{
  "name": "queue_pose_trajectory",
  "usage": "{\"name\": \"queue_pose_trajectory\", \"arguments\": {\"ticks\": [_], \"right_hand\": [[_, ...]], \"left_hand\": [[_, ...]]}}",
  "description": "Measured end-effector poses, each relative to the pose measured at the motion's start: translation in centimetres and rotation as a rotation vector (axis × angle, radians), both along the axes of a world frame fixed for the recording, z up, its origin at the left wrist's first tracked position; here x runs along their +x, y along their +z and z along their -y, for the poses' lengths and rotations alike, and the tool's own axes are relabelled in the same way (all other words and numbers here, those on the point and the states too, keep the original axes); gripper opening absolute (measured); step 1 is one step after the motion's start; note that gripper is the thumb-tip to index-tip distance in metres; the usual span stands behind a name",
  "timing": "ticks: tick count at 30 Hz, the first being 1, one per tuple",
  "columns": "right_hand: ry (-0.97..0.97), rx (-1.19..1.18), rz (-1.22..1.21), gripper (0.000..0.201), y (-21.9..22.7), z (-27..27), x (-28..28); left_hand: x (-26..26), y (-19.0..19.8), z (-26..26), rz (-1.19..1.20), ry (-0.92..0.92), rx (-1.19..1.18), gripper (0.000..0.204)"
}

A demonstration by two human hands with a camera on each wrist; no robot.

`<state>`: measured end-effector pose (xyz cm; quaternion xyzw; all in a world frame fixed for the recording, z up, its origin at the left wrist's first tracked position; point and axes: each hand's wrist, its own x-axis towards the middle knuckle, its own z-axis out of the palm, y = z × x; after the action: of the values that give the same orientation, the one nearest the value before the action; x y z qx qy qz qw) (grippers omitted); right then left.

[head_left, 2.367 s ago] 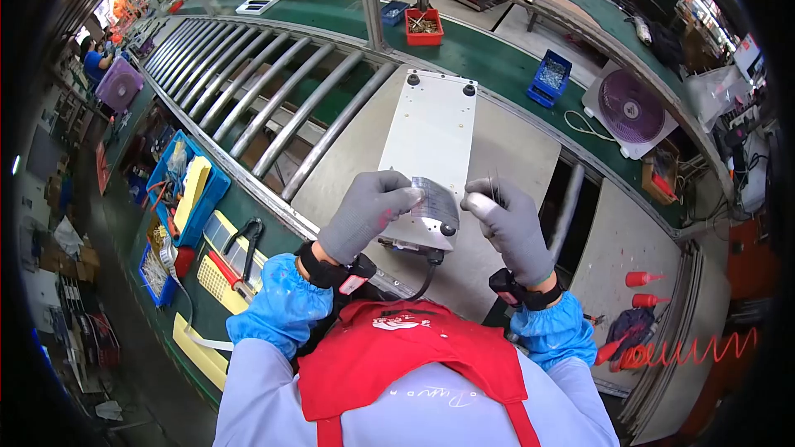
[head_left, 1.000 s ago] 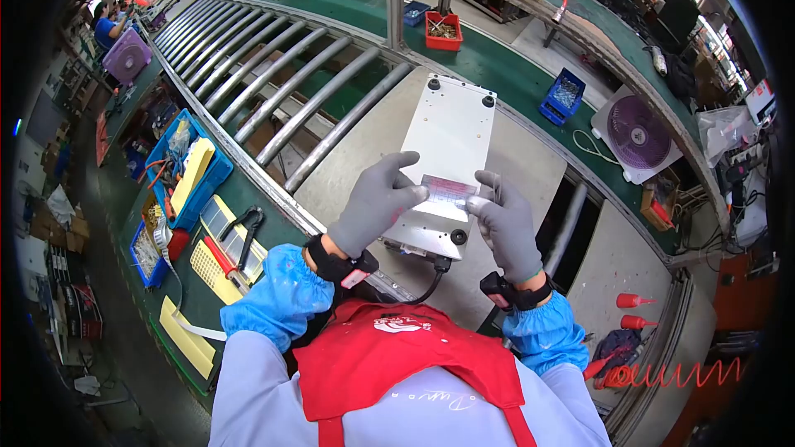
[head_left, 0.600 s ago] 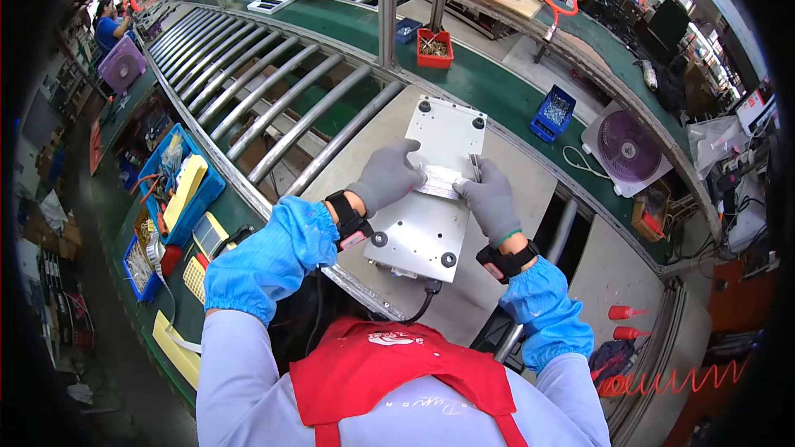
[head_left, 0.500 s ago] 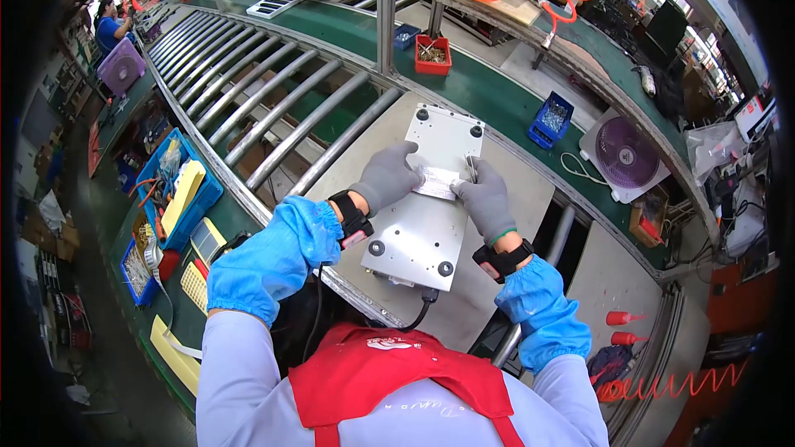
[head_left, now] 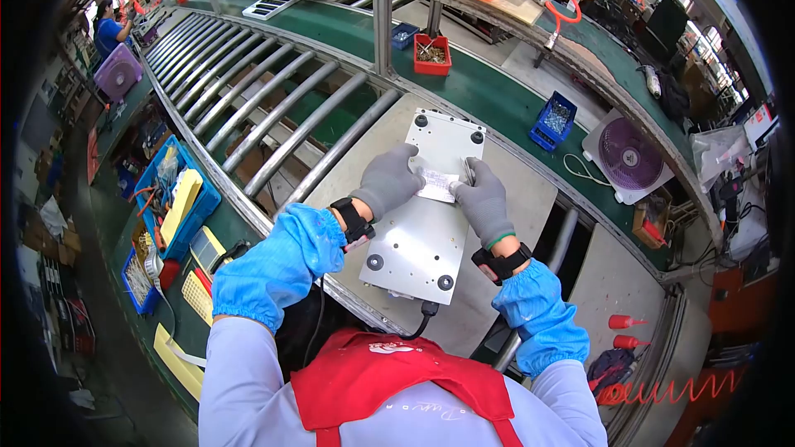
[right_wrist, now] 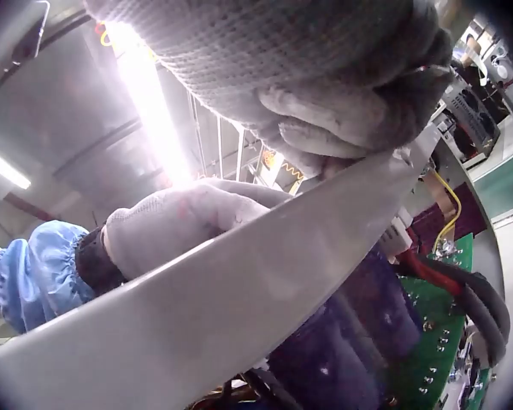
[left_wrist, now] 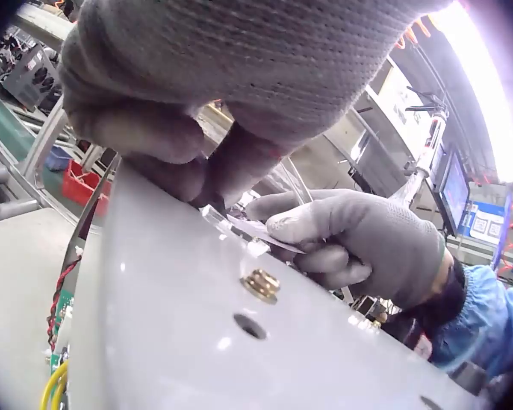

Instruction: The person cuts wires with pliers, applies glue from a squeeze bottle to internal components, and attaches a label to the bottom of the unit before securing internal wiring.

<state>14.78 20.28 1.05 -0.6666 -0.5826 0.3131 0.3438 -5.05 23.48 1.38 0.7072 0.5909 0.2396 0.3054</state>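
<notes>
A silvery metal box (head_left: 418, 240) with black round feet lies on the grey work surface. Across the middle of its panel is a small white printed label (head_left: 436, 185), low over or against the metal; full contact cannot be told. The gloved left hand (head_left: 387, 182) pinches the label's left end. At the other end, the gloved right hand (head_left: 486, 205) pinches it between thumb and curled fingers, with a thin metal tool (head_left: 469, 169) rising from that hand. In the left wrist view, the label (left_wrist: 261, 233) spans between both hands, beside a brass screw (left_wrist: 261, 285).
Metal rollers (head_left: 323, 128) run to the upper left. A blue bin of tools (head_left: 178, 199) stands at left. Behind are a red bin (head_left: 432, 55), a blue screw bin (head_left: 554, 121) and a purple fan (head_left: 625, 151). A black cable (head_left: 425, 320) leaves the box's near end.
Both hands have moved from the box's near end to its middle with the label, which was raised and curved and now lies flatter. The grip has hardly changed in the last half second.
</notes>
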Motion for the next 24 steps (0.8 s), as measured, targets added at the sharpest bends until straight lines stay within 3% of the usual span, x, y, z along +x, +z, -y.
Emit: {"name": "queue_pose_trajectory", "arguments": {"ticks": [8,12,15,16,19,20,24], "right_hand": [[0.010,0.032,0.037,0.058,-0.5,0.3,-0.1],[-0.037,0.126,0.018,0.056,-1.7,0.5,0.2],[-0.257,0.295,-0.039,0.049,-3.5,1.8,1.6],[-0.267,0.197,-0.118,0.047,-3.9,2.7,2.7],[-0.218,-0.099,-0.323,0.040,-4.2,6.6,4.8],[-0.156,-0.194,-0.365,0.039,-3.3,8.3,5.0],[0.067,-0.359,-0.523,0.042,-0.8,14.3,3.9]], "left_hand": [[1.0,0.3,0.1,-0.248,-0.028,0.075,0.059],[1.1,3.7,1.5,-0.439,-0.086,-0.114,0.055],[0.3,2.9,3.5,-0.728,-0.263,0.249,0.055],[-0.2,2.5,3.8,-0.702,-0.385,0.233,0.063],[-0.9,-0.3,5.3,-0.673,-0.595,0.693,0.071],[-0.6,0.0,5.4,-0.663,-0.657,0.523,0.080],[1.8,-0.6,3.8,-0.627,-0.722,0.476,0.089]]}}
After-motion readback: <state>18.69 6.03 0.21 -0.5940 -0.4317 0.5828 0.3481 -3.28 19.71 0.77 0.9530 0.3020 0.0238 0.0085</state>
